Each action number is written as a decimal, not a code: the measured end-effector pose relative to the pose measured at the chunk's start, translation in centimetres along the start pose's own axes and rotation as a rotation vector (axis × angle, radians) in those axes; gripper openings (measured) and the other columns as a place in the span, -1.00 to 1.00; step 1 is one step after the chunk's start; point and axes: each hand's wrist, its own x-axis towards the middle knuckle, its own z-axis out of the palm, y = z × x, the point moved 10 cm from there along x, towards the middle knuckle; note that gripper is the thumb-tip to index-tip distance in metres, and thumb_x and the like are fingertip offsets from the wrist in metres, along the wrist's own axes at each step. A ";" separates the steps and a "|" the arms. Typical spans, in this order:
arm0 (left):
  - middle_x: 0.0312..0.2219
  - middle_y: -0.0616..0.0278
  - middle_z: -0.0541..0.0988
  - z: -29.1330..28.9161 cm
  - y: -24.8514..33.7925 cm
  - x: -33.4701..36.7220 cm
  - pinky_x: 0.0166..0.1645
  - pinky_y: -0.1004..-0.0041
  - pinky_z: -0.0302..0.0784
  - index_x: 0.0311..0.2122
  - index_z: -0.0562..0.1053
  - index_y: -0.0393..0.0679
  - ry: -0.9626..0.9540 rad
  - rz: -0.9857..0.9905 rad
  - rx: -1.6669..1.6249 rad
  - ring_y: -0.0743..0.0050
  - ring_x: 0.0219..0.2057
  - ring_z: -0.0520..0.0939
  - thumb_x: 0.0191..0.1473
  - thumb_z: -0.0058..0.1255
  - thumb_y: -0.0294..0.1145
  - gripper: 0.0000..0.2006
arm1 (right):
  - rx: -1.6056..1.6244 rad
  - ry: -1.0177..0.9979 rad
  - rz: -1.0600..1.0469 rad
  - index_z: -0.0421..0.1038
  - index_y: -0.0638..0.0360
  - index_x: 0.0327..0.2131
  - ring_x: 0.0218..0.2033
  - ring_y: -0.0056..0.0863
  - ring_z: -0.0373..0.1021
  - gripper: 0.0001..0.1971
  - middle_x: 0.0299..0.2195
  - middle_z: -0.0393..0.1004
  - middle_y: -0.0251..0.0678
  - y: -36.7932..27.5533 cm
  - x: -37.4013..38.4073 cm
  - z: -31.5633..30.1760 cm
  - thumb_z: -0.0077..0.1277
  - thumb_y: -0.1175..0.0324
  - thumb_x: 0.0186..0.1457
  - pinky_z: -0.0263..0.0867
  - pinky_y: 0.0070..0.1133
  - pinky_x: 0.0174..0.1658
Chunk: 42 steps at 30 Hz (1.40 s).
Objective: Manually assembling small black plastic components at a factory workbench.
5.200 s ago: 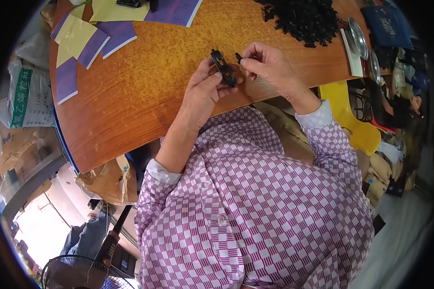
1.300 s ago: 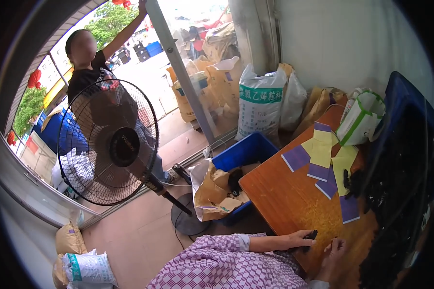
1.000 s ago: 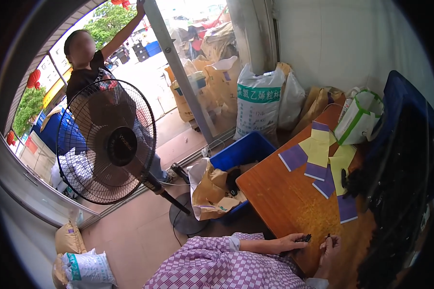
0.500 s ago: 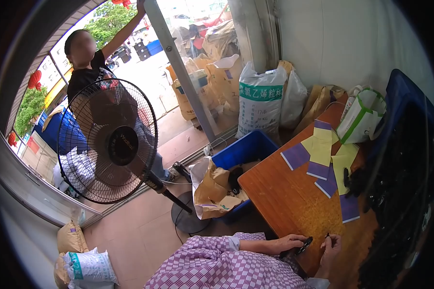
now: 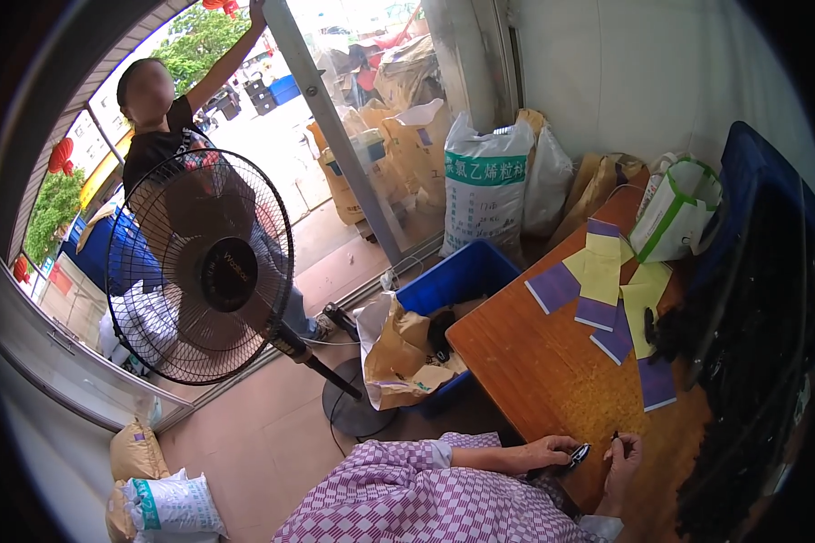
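Observation:
At the near edge of the brown wooden table (image 5: 516, 353), my left hand (image 5: 551, 452) grips a small black piece (image 5: 580, 455) with a shiny, pale face; its exact kind is too small to tell. Close to its right, my right hand (image 5: 624, 454) has its fingers pinched around a tiny dark bit (image 5: 615, 436) that I cannot make out. The two hands are a short gap apart, over the table. Beyond them lie several yellow and purple cards (image 5: 599, 285), partly overlapping. To the right spreads a large heap of black pieces (image 5: 743, 389).
A blue bin (image 5: 462, 271) with a torn brown paper bag (image 5: 394, 357) stands left of the table. Further left is a standing fan (image 5: 199, 267). Behind it a person (image 5: 149, 118) holds the door frame. White sacks (image 5: 487, 185) and a green-edged bag (image 5: 679, 213) stand at the back.
The black piece in my left hand has turned slightly and now shows a paler, shinier face. My right hand stays pinched, nearly in place. The view has shifted a little.

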 end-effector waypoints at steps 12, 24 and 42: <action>-0.28 0.29 0.40 0.3 0.1 -0.3 -0.14 0.56 0.35 0.02 0.24 -0.30 -0.042 0.012 -0.007 0.62 -0.25 0.40 0.06 -0.10 -0.36 -0.59 | -0.060 -0.028 0.005 0.30 0.19 -0.38 -0.59 -0.73 0.20 -0.89 -0.44 0.30 -0.42 0.3 0.1 -0.1 -0.03 0.61 0.01 0.19 -0.77 -0.54; -0.40 0.32 0.42 -0.3 -0.5 0.4 -0.57 0.73 0.28 0.03 0.16 -0.23 -0.044 0.114 -0.031 0.70 -0.51 0.48 0.12 -0.13 -0.23 -0.56 | -0.052 -0.044 0.033 0.28 0.19 -0.36 -0.57 -0.73 0.21 -0.94 -0.42 0.34 -0.37 -0.1 0.0 0.5 -0.06 0.55 0.07 0.20 -0.78 -0.52; -0.41 0.32 0.42 -0.4 -1.2 0.5 -0.58 0.73 0.29 -0.04 0.21 -0.16 -0.066 0.114 -0.087 0.68 -0.54 0.48 0.13 -0.11 -0.30 -0.68 | -0.195 -0.090 0.041 0.30 0.20 -0.33 -0.50 -0.74 0.20 -0.90 -0.41 0.28 -0.45 -0.6 -0.6 1.6 -0.08 0.59 0.05 0.16 -0.80 -0.44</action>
